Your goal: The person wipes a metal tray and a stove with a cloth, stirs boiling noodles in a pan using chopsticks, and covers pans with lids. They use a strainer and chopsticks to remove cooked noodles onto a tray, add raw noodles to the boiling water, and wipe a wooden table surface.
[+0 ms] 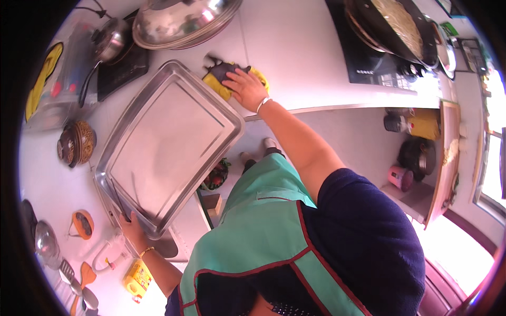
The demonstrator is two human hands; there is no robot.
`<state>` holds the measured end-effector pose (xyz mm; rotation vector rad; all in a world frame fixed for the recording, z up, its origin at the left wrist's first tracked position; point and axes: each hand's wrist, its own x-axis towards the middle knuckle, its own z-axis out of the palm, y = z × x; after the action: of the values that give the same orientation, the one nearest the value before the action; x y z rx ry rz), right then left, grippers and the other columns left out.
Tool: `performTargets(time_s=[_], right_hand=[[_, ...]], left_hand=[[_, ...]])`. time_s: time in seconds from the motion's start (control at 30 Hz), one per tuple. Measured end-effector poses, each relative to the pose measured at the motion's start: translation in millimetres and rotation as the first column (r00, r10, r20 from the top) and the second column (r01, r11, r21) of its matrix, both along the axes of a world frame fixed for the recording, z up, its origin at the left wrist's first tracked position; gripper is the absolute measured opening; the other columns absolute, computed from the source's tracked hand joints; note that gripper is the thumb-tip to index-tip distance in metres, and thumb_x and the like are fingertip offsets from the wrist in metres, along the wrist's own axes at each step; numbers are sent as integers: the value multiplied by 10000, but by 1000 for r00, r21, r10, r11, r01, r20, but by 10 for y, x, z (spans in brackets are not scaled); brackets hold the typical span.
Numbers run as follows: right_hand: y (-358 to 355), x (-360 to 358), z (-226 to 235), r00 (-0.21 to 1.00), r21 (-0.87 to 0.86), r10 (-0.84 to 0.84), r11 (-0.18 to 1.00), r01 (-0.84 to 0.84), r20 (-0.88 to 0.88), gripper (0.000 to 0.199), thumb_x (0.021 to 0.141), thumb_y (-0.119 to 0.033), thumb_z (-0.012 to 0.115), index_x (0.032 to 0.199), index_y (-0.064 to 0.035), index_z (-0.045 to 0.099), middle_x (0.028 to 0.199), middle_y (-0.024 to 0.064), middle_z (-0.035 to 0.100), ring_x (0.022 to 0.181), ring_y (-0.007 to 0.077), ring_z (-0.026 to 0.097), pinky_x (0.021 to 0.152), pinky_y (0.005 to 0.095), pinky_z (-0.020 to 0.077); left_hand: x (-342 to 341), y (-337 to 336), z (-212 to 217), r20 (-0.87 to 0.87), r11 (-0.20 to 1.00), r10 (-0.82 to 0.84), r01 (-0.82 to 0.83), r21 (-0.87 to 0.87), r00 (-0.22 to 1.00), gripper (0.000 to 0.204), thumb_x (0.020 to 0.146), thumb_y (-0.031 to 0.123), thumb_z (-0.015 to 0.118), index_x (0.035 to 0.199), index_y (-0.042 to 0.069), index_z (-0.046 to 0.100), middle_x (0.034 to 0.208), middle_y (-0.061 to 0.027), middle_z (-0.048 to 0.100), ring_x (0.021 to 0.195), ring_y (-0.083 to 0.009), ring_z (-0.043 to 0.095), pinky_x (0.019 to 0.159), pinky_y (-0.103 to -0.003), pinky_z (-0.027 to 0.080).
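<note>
A large rectangular metal tray (168, 137) with a raised rim lies slanted at the counter's inner corner, part of it jutting past the front edge. My left hand (133, 234) grips the tray's near left rim; its fingertips are partly hidden by the rim. Farther off, beyond the tray's right corner, my right hand (246, 89) holds a yellow and dark cloth (215, 84) pressed against the white countertop (295, 63). The cloth's far edge is blurred. Thin dark streaks show in the tray near my left hand; I cannot tell whether they are reflections.
A big domed metal lid (184, 21) stands behind the tray. At the far right a wok (395, 31) sits on a black stove (363, 68). Stacked brown bowls (77, 143) and a small pot (110, 39) are at left. Below the counter, a cabinet door (443, 163) hangs open.
</note>
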<state>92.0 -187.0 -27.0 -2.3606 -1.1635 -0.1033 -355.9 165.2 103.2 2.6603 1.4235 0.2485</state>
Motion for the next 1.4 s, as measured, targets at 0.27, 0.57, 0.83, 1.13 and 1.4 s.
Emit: performTargets(time_s=[0.27,0.57,0.83,1.13,1.4], right_hand=[[-2360,-38,118,801,-67,-599,799,597,1,353,764,-49,549,1089,-164,624,1176,62,576,1094,281,524,955,401,404],[-4498,-387,711,388,251,-625,299,921,-677,366,792,-6,558,1146,-81,614,1054,92,644,947,146,599,843,264,457],[-4663,546,1673,723,454,-560,563,691,-406,339,819,-25,557,1156,-53,587,1131,105,602,1041,200,570,897,276,432],[-3790,967,994,798,-139,-601,787,601,44,614,815,-353,589,1337,-84,407,1401,141,373,1327,334,293,1077,477,231],[-2957,1450,900,912,-204,-264,920,336,313,444,858,-269,458,1268,-100,495,1330,91,475,1242,302,415,1040,402,309]], left_hand=[[1087,-731,-270,177,949,-155,197,-248,972,349,813,222,633,1069,-4,565,915,-199,649,834,-343,631,734,-387,472],[2714,-1946,-879,76,941,-315,322,-102,946,365,825,297,621,1063,25,571,896,-182,658,821,-359,633,722,-420,480],[3778,-2926,-348,204,842,-536,534,70,819,282,900,231,511,1105,60,601,979,-177,653,882,-357,624,762,-427,493],[4508,-5099,-3,619,389,-390,732,-560,681,243,930,256,494,997,60,621,660,-88,631,601,-208,616,580,-309,469],[4592,-5263,136,636,248,-559,839,-484,532,218,904,243,551,939,43,631,637,-111,595,568,-229,586,559,-329,454]])
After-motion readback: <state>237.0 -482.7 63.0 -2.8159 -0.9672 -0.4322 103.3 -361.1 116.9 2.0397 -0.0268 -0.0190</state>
